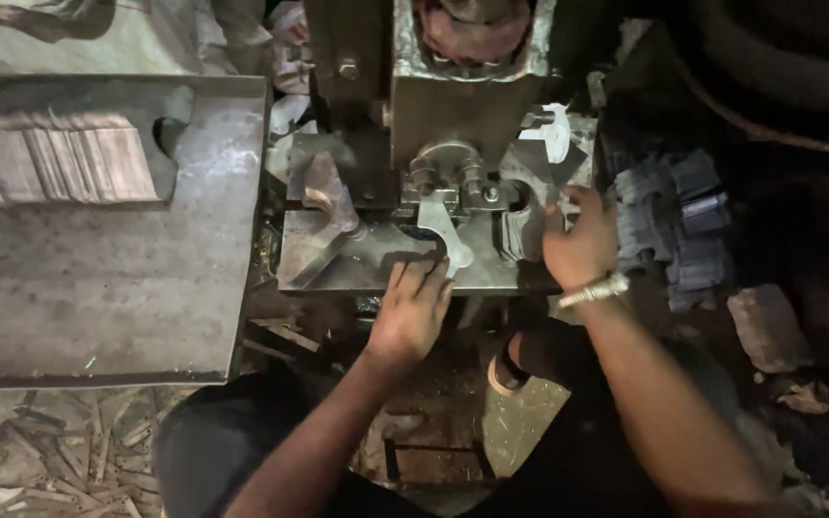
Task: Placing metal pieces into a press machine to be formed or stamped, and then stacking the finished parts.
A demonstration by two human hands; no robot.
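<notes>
While shadow hides the press (pixel 462 86) top, your left hand (pixel 410 312) pinches a curved, shiny metal blank (pixel 445 235); your right hand (pixel 580 245) grips another blank (pixel 556 134).

My left hand (pixel 410 312) lies palm down with the knuckles up, fingers (pixel 421 280) stretched forward and close together, tips pressing down ahead of the wrist. My right hand (pixel 580 242) sits further forward than those fingers and off to their right, curled, thumb side inward, fingers bent in a pinch. Both forearms run back toward me, bare, the right wrist banded.
</notes>
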